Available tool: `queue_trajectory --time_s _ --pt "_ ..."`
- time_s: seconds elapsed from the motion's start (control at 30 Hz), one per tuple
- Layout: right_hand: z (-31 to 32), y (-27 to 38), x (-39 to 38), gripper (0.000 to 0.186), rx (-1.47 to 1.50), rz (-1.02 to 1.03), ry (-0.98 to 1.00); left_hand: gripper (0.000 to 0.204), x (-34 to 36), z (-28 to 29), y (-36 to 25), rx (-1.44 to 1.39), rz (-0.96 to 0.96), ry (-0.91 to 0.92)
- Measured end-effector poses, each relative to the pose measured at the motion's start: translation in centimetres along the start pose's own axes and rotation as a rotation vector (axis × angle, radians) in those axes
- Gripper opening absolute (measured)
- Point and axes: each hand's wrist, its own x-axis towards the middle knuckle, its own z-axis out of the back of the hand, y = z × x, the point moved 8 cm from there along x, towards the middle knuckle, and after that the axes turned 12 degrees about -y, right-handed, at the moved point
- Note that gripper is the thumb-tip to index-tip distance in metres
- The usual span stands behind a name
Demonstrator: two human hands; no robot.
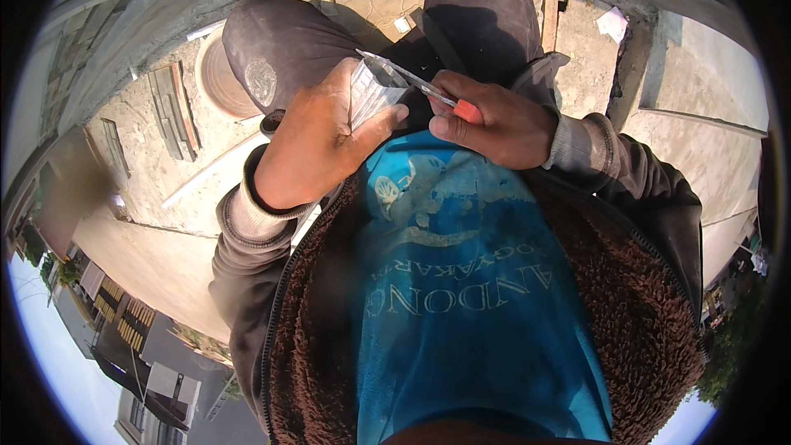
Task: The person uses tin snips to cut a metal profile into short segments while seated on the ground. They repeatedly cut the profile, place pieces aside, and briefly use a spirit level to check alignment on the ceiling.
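My left hand (317, 133) is closed round a short silver-white piece (373, 97), apparently folded sheet metal, its hollow end facing up. In my right hand (498, 122) is a slim, pointed metal tool (422, 85) with a red handle end; whether it is a knife or snips I cannot tell. The tool slants up and left, its blade passing at the rim of the silver piece. Both hands are in front of my blue shirt (461, 280), between my dark-trousered knees. My palms hide the lower part of the piece and most of the handle.
To the left are a round brown tub (224, 74), partly behind my knee, and some narrow wood strips (175, 111) on the concrete floor. A pale scrap (611, 25) lies at the far right near a low ledge (700, 122). Building roofs show at lower left.
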Motion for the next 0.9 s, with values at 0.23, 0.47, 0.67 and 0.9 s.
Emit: queue_trajectory --time_s 0.23,0.47,0.67,0.9 --pt "0.0 0.0 -0.1 0.050 0.007 0.025 -0.068 0.038 0.1 0.1 -0.4 0.009 0.023 0.022" --pt "0.0 0.6 -0.4 0.056 0.035 0.029 -0.123 0.039 0.1 0.4 -0.6 -0.015 0.080 0.043" --pt "-0.2 0.7 -0.2 0.043 0.031 0.005 -0.136 0.041 0.2 0.4 0.0 -0.071 0.125 0.061" --pt "0.1 1.4 -0.2 0.040 -0.011 0.114 -0.300 0.043 0.0 0.0 0.5 -0.485 0.322 0.144"
